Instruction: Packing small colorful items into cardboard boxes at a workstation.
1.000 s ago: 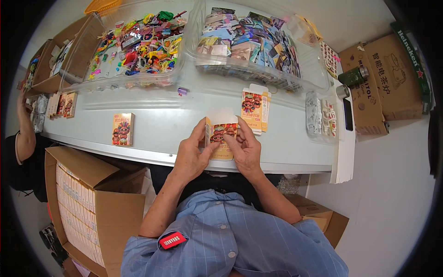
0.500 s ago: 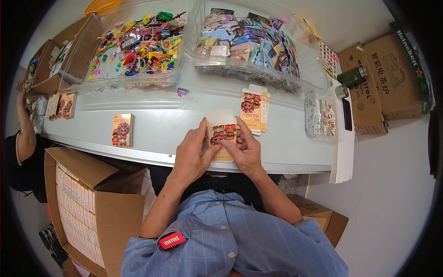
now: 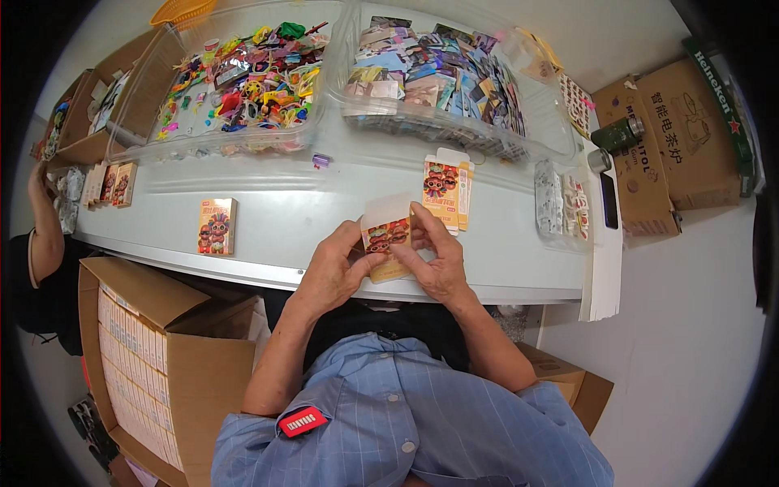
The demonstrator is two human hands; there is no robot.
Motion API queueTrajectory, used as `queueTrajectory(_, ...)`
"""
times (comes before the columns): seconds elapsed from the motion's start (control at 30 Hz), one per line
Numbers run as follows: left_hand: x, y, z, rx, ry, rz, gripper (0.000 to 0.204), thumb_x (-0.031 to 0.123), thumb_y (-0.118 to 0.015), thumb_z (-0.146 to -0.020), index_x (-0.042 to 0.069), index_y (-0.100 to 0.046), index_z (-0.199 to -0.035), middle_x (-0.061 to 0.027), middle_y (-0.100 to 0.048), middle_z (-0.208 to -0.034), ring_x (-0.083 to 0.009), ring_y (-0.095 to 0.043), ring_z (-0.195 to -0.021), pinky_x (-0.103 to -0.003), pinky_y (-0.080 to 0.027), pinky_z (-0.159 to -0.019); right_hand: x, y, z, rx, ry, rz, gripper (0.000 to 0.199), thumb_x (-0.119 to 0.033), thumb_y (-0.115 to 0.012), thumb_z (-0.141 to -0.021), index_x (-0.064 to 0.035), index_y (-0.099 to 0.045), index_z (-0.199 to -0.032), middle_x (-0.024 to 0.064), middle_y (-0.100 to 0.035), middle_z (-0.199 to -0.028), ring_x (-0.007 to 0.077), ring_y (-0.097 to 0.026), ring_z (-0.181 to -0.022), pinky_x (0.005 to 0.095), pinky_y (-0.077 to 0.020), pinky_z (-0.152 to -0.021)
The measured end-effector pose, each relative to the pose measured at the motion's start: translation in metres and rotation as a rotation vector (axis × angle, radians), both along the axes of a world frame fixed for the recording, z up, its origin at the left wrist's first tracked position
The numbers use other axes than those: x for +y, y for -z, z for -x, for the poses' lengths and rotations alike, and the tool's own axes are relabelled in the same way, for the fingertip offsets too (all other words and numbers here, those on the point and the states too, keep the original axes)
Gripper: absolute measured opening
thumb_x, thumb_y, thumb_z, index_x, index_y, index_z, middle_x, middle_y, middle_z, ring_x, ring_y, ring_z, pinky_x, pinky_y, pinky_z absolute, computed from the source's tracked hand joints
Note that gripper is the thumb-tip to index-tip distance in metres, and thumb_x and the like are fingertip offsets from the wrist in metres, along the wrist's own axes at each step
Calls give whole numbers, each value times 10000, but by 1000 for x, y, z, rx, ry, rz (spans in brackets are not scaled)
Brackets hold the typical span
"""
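Between my two hands, above the near edge of the table, is a small printed carton (image 3: 387, 236) with a pale flap standing up at its far end. My left hand (image 3: 334, 261) grips its left side, thumb lying across the front. On the other side my right hand (image 3: 436, 258) closes round the edge, its thumb on the printed face. Just beyond my right hand lie several flat, unfolded cartons (image 3: 442, 188) of the same orange print. A closed carton (image 3: 217, 226) stands by itself to the left of my hands.
At the back are a clear bin of small colourful toys (image 3: 251, 97) and another of picture cards (image 3: 438, 73). A clear tray (image 3: 561, 201) sits at right. Below left, a cardboard box (image 3: 207, 390) holds rows of cartons. Another person's arm (image 3: 47, 211) shows at far left.
The carton in my hands has tilted, its top leaning to the right. My left hand has shifted slightly left, and the thumbs have moved a little on the front.
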State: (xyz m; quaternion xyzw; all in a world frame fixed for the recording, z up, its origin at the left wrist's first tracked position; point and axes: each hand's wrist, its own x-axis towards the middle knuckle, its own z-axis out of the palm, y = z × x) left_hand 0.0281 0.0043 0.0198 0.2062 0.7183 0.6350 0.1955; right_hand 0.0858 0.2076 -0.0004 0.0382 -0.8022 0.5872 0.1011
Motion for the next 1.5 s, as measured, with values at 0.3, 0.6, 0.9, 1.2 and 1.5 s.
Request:
queueTrajectory(0.3, 6, 19, -1, -82, -135, -135, 655, 47, -818, -837, 69, -547, -1433, -83, -658, -1065, -151, -649, -897, -277, -545, -762, 3, 7, 4, -31, -45, 206, 694, 31, -716, -912, -33, -406, -1530, 144, -656, -1252, 178, -667, -1083, 317, -544, -931)
queueTrajectory(0.6, 0, 27, 3, 81, -79, -122, 626, 2, -810, -822, 76, -572, -1397, -64, -664, -1077, -135, -640, -957, -254, -544, -741, 4, 14, 1, -64, -18, 225, 516, 24, -720, -913, -13, -538, -1395, 86, -656, -1148, 142, -654, -1045, 296, -538, -916)
queueTrajectory(0.9, 0, 19, 11, -113, 89, -54, 421, 30, -762, -890, 44, -606, -1282, -54, -682, -1054, -114, -661, -934, -240, -560, -733, 13, 10, -1, -112, -37, 335, 290, -7, -749, -901, -7, -650, -1174, 63, -626, -1115, 127, -648, -969, 272, -543, -856)
queueTrajectory(1.2, 3, 12, 5, -162, 33, -212, 269, 42, -718, -932, 12, -670, -1196, -110, -680, -1135, -139, -686, -922, -247, -595, -677, 21, 4, -2, -20, -52, 201, 148, -18, -767, -882, -7, -708, -1017, 81, -646, -1089, 147, -647, -978, 279, -526, -851)
queueTrajectory(1.5, 11, -3, -9, -166, -95, -312, 230, 27, -726, -910, 26, -717, -1140, -104, -687, -1120, -135, -672, -951, -241, -574, -653, 4, -9, -15, -74, 45, 495, 205, 38, -766, -856, -16, -717, -1047, 130, -662, -1159, 190, -637, -1051, 317, -506, -902)
